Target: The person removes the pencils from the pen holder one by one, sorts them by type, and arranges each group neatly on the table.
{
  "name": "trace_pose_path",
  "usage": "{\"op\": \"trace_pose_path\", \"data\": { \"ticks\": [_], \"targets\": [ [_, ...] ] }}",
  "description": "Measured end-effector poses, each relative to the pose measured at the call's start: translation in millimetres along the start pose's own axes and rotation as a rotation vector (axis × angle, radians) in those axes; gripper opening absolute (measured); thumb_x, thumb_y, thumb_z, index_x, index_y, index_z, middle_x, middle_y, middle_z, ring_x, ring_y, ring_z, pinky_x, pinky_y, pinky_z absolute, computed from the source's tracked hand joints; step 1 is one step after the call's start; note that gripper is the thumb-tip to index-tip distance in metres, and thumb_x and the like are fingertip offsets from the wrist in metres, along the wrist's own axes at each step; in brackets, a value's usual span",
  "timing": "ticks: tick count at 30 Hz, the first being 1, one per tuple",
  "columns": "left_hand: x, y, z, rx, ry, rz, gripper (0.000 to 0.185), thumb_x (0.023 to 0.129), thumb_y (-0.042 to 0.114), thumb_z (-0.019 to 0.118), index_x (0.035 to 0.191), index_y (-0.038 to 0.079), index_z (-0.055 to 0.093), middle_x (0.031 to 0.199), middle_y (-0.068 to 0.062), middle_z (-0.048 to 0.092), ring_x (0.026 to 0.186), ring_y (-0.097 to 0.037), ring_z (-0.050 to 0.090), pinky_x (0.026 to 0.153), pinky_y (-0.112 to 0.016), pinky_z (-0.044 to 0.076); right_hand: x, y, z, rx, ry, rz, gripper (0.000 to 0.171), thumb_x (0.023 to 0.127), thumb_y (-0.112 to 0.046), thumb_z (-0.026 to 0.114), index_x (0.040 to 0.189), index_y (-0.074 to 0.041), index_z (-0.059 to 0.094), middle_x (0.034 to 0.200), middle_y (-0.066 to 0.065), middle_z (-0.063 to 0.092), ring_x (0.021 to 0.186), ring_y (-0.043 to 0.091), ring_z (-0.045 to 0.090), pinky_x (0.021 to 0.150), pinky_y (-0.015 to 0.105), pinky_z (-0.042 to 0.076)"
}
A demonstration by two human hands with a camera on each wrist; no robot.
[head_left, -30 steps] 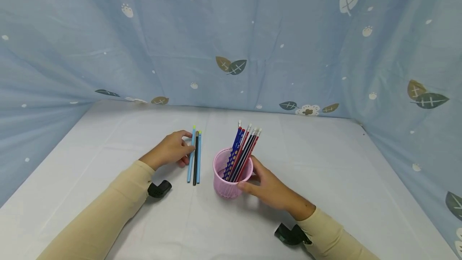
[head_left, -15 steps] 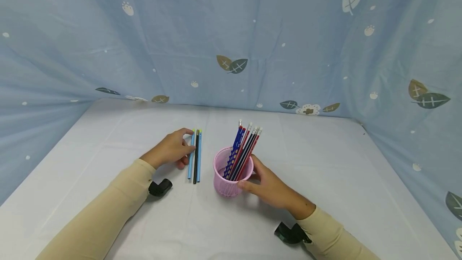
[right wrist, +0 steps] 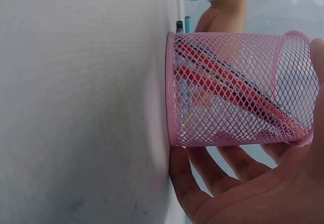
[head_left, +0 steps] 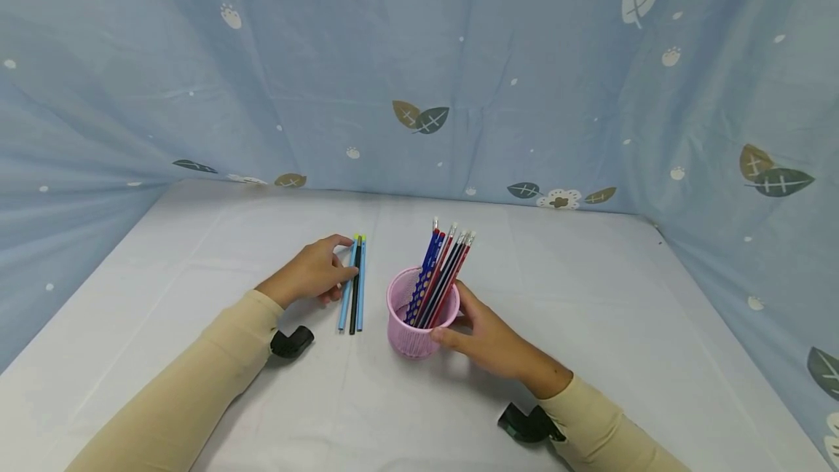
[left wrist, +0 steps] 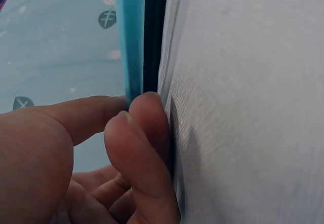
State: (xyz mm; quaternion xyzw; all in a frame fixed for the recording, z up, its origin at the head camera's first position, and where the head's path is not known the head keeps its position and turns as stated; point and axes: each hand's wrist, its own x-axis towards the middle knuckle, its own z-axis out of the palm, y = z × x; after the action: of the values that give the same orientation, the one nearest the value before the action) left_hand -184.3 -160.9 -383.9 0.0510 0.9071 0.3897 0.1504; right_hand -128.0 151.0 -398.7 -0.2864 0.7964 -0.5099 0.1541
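Note:
Three pencils lie side by side on the white tablecloth: a light blue pencil (head_left: 347, 284), a black pencil (head_left: 355, 290) and a second light blue one (head_left: 361, 275). My left hand (head_left: 344, 261) pinches the leftmost light blue pencil (left wrist: 132, 41) between thumb and index finger, with the black pencil (left wrist: 154, 31) right beside it. My right hand (head_left: 459, 319) grips a pink mesh cup (head_left: 413, 333) from the right; its fingers (right wrist: 190, 183) curl round the cup (right wrist: 238, 87). Several red, blue and black pencils (head_left: 442, 268) stand in the cup, leaning right.
The white tablecloth (head_left: 590, 297) is walled in by blue fabric (head_left: 459, 57) printed with leaves at the back and both sides. Black wrist camera mounts (head_left: 291, 342) (head_left: 527, 425) sit under my sleeves.
The leftmost light blue pencil has turned slightly under my left fingers: its far end closed against the black pencil and its near end swung left. The right hand and cup stay put.

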Motion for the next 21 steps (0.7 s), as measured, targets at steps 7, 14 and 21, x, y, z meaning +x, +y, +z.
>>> {"op": "trace_pose_path", "data": {
  "ticks": [7, 14, 21],
  "targets": [
    [0.8, 0.7, 1.2, -0.012, 0.003, 0.006, 0.063, 0.098, 0.021, 0.064, 0.151, 0.005, 0.034, 0.084, -0.010, 0.062, 0.052, -0.015, 0.060, 0.051, -0.030, 0.054, -0.4, 0.2, -0.4, -0.004, 0.010, 0.014, 0.082, 0.094, -0.032, 0.070, 0.159, -0.021, 0.020, 0.158, 0.008, 0.038, 0.138, 0.032, 0.049, 0.113, 0.055, 0.039],
    [0.4, 1.1, 1.3, -0.011, 0.008, 0.001, 0.064, 0.097, 0.022, 0.065, 0.151, 0.004, 0.034, 0.085, -0.010, 0.062, 0.052, -0.015, 0.059, 0.052, -0.029, 0.054, -0.4, 0.4, -0.9, 0.000, 0.004, 0.000, 0.082, 0.094, -0.032, 0.069, 0.159, -0.022, 0.019, 0.158, 0.008, 0.037, 0.138, 0.032, 0.048, 0.113, 0.055, 0.038],
    [0.8, 2.3, 0.0, -0.033, 0.075, 0.015, 0.051, 0.101, 0.026, 0.057, 0.145, 0.007, 0.041, 0.089, -0.012, 0.064, 0.054, -0.018, 0.061, 0.052, -0.032, 0.055, -0.4, -0.2, -1.3, 0.004, -0.005, 0.009, 0.082, 0.095, -0.034, 0.069, 0.159, -0.023, 0.019, 0.157, 0.008, 0.039, 0.138, 0.033, 0.049, 0.113, 0.054, 0.039]
  ]
}}
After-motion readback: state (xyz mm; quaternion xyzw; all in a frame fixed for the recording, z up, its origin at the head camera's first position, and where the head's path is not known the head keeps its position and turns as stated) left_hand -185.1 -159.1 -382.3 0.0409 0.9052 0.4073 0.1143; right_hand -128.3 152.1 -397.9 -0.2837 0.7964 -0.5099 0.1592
